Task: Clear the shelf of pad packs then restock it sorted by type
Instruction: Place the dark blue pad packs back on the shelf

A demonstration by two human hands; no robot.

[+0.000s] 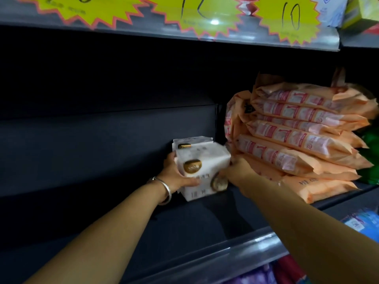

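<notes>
You are reaching both arms into the dark shelf (102, 152), and your 2 hands are holding white pad packs (202, 160) between them, near the middle of the shelf floor and just left of the orange stack. Your left hand (176, 173) is gripping the left side of the white packs, with the thumb curled under the front lower edge and the fingers wrapping round the far side; a silver bangle (164, 190) is sitting on that wrist. Your right hand (238, 171) is pressing against the right side of the same packs, but its fingers are hidden behind the wrapping and blurred, so you cannot tell whether they are curling round the packs or lying flat. The white packs are showing round gold-brown emblems and a barcode on the front lower face, and at least 2 packs seem to be bunched together, one behind the other. To the right, orange pad packs (297, 130) are lying stacked flat in a pile against the shelf's right end, with another orange pack standing upright behind them. Yellow starburst price tags (287, 15) are hanging on the rail of the shelf above, one reading 10. Below the front rail, purple and blue packs (361, 220) are showing on the lower shelf.
</notes>
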